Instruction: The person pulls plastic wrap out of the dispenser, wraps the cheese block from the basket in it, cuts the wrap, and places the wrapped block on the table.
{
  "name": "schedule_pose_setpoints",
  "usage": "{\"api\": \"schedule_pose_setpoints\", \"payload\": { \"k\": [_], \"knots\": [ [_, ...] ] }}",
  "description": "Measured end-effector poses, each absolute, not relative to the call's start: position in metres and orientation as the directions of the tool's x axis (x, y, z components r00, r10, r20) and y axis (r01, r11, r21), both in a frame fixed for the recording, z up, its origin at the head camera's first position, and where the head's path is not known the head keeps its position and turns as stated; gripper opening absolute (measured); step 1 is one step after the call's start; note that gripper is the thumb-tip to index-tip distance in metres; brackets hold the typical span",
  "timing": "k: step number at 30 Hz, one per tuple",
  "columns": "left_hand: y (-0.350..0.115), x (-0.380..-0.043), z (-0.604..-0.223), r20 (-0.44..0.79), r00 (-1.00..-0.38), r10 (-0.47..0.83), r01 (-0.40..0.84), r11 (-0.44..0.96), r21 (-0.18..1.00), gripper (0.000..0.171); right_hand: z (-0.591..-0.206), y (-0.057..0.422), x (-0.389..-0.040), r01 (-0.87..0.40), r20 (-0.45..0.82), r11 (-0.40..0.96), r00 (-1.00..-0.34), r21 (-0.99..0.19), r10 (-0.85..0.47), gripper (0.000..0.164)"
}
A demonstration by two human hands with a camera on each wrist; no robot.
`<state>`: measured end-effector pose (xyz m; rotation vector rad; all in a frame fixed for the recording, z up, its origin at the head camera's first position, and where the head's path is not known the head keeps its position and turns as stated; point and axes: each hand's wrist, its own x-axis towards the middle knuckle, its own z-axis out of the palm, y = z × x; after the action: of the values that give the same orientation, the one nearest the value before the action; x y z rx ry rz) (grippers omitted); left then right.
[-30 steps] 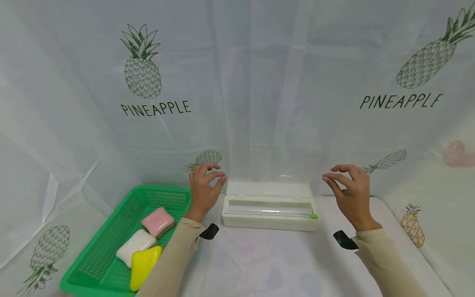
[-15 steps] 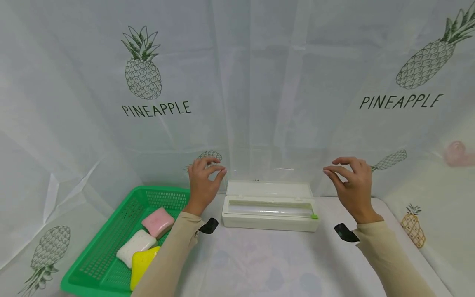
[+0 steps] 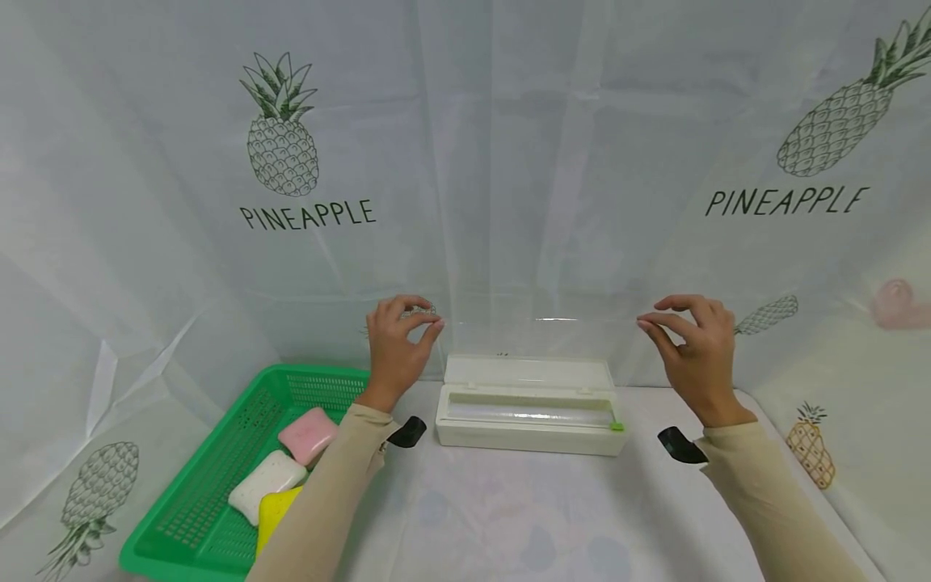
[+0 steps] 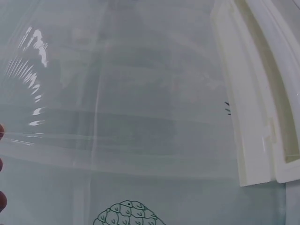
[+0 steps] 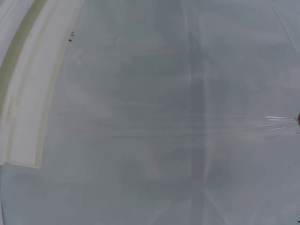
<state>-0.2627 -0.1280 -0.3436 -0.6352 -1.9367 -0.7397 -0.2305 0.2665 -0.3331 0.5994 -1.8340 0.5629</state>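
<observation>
A sheet of clear plastic wrap [image 3: 557, 319] stretches between my hands, seen mainly by its glints and creases. My left hand [image 3: 396, 352] pinches one corner between thumb and forefinger. Opposite it, my right hand [image 3: 696, 360] pinches the other corner. Below and between them stands a white wrap dispenser box [image 3: 531, 439], lid [image 3: 527, 372] raised, a roll [image 3: 534, 414] inside. Glare streaks mark the plastic wrap [image 4: 35, 86] in the left wrist view, where fingertips [image 4: 1, 164] show at the edge. Fine creases in the plastic wrap [image 5: 276, 121] run to a fingertip in the right wrist view.
At the left, a green basket [image 3: 182, 473] holds a pink soap bar [image 3: 309, 435], a white bar [image 3: 266, 485] and a yellow bar [image 3: 273, 513], partly hidden by my left sleeve. A green slider [image 3: 617, 427] sits on the box's right end. Pineapple-printed sheeting hangs behind.
Both hands have risen and moved slightly farther apart, still pinching the plastic wrap. Its glint has moved up with them. The dispenser box and basket have stayed put.
</observation>
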Motion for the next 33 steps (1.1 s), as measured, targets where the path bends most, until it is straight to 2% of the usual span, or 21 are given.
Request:
{"api": "schedule_pose_setpoints", "payload": {
  "k": [8,17,23,33],
  "knots": [
    [-0.128,-0.263,-0.334,0.896,-0.426,0.124,0.692,0.683,0.235,0.011,-0.323,0.265,-0.232,-0.633,0.945,0.769,-0.295,-0.086,-0.138,0.014],
    [-0.129,-0.265,-0.323,0.901,-0.418,0.119,0.682,0.696,0.224,0.012,-0.313,0.264,-0.238,-0.649,0.957,0.759,-0.252,-0.056,-0.146,0.018],
    [-0.129,-0.265,-0.315,0.910,-0.396,0.122,0.678,0.708,0.200,0.010,-0.306,0.263,-0.239,-0.640,0.956,0.767,-0.251,-0.047,-0.150,0.012],
    [-0.130,-0.268,-0.303,0.927,-0.342,0.151,0.657,0.744,0.121,0.010,-0.296,0.263,-0.241,-0.607,0.954,0.793,-0.262,-0.047,-0.143,0.013]
  ]
}}
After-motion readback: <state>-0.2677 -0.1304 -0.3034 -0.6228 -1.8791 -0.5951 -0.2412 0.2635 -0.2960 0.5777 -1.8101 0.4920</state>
